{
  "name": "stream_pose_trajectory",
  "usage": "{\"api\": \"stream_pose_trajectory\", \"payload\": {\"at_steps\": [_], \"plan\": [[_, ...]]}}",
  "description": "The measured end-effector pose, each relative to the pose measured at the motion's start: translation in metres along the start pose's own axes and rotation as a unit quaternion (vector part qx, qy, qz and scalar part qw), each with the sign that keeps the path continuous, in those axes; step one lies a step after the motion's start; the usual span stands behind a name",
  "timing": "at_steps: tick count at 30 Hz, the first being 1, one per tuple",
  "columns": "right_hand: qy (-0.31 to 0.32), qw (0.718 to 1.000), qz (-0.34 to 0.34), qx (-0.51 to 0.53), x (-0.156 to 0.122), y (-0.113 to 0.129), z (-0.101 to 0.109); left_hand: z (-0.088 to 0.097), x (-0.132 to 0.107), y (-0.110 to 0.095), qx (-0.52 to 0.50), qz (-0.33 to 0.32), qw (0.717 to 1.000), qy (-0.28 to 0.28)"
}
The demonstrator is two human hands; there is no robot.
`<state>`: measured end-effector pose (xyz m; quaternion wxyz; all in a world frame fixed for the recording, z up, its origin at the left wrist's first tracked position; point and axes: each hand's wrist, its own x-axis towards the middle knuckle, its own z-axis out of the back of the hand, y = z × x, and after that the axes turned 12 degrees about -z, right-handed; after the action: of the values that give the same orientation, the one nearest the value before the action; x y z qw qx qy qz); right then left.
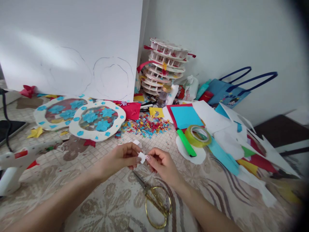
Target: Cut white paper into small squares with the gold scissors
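My left hand (122,157) and my right hand (161,164) meet in the middle above the patterned cloth. Both pinch a small folded piece of white paper (141,157) between fingertips. Gold-handled scissors (154,196) lie on the cloth just below my hands, blades pointing up left. Beyond my hands lies a heap of coloured paper confetti (146,125).
Two white flower-shaped frames with blue paper flowers (98,120) (59,112) lie at left. A white glue gun (16,161) is at far left. A tape roll (198,135), green marker (186,142) and coloured paper sheets (185,116) lie right. A white board (72,45) leans behind.
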<state>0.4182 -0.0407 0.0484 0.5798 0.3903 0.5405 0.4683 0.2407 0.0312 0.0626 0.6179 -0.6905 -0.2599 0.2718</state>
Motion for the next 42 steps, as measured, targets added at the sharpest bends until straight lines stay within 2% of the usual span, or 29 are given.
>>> {"api": "stream_pose_trajectory", "payload": {"at_steps": [5, 8, 10, 13, 15, 17, 22, 28, 37, 39, 42], "plan": [[0.02, 0.999, 0.007, -0.038, 0.0, 0.003, 0.006, -0.001, -0.001, 0.002, 0.017, 0.003, 1.0, 0.021], [0.019, 0.99, 0.026, -0.135, -0.009, 0.011, 0.014, -0.001, 0.0, 0.0, -0.005, 0.016, 1.0, 0.004], [0.016, 0.967, 0.041, -0.252, -0.023, 0.016, 0.017, -0.001, 0.0, -0.002, -0.017, 0.024, 1.0, -0.004], [0.032, 0.902, 0.029, -0.429, -0.049, 0.014, 0.014, 0.001, 0.0, -0.005, -0.036, 0.024, 0.999, -0.002], [0.044, 0.866, 0.002, -0.498, -0.065, 0.006, 0.008, 0.001, -0.001, -0.006, -0.047, 0.019, 0.999, 0.003], [0.04, 0.853, -0.023, -0.52, -0.075, -0.005, 0.002, 0.001, -0.002, -0.006, -0.057, 0.013, 0.998, 0.009], [0.028, 0.869, -0.048, -0.491, -0.085, -0.025, -0.001, 0.004, -0.003, -0.003, -0.061, -0.023, 0.998, 0.023], [0.013, 0.882, -0.109, -0.459, -0.088, -0.022, 0.007, 0.007, -0.003, -0.006, -0.051, -0.066, 0.996, 0.031], [0.006, 0.861, -0.053, -0.506, -0.08, -0.018, -0.001, 0.006, -0.004, -0.007, -0.049, -0.058, 0.997, 0.025], [0.002, 0.872, -0.043, -0.487, -0.08, -0.02, 0.001, 0.007, -0.003, -0.006, -0.063, -0.058, 0.996, 0.023], [-0.027, 0.911, -0.037, -0.41, -0.08, -0.021, 0.009, 0.007, -0.003, -0.008, -0.095, -0.06, 0.994, 0.01]]}}
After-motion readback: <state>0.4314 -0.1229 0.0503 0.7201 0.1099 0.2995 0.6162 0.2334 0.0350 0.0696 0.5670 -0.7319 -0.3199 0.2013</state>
